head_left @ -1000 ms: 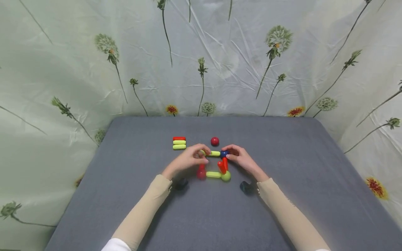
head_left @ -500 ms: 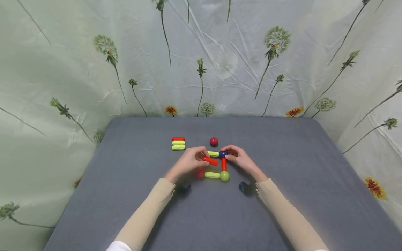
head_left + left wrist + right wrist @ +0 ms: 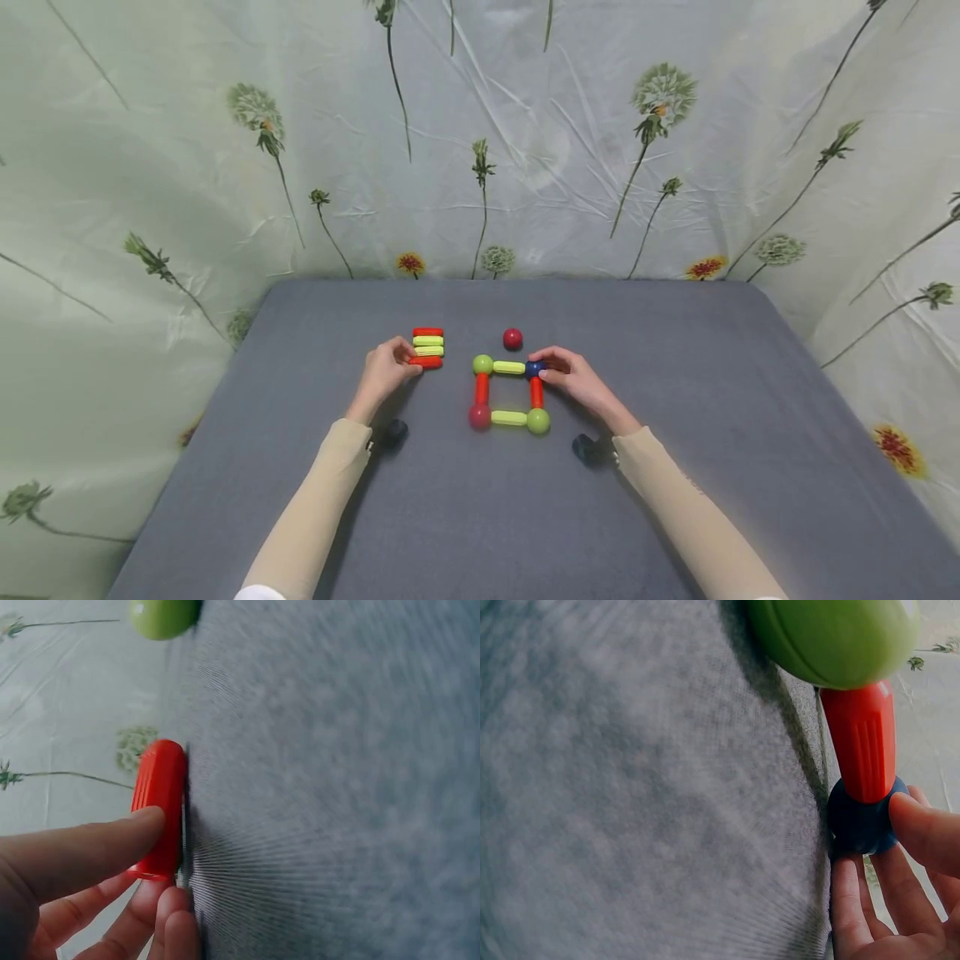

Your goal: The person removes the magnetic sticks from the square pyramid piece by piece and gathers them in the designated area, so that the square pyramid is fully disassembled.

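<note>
My left hand [image 3: 384, 371] pinches a red rod [image 3: 426, 362] at the front of a row of short rods; the left wrist view shows the thumb on that red rod [image 3: 161, 802], low over the cloth. With its fingers around a blue ball [image 3: 534, 369], my right hand [image 3: 572, 377] holds the back right corner of a square. That square joins green balls [image 3: 537, 421], a dark red ball [image 3: 480, 416], red rods [image 3: 482, 389] and yellow rods [image 3: 509, 418]. In the right wrist view, a red rod [image 3: 862, 742] links the blue ball [image 3: 859, 817] to a green ball [image 3: 836, 637].
Two yellow rods [image 3: 428, 342] and another red rod [image 3: 427, 332] lie side by side beyond my left hand. A loose dark red ball [image 3: 513, 338] sits behind the square. The grey cloth-covered table [image 3: 637, 333] ends at a flowered curtain [image 3: 555, 167].
My left hand has carried the red rod from the square's left side, leftward to the row of rods. My right hand has stayed at the blue ball.
</note>
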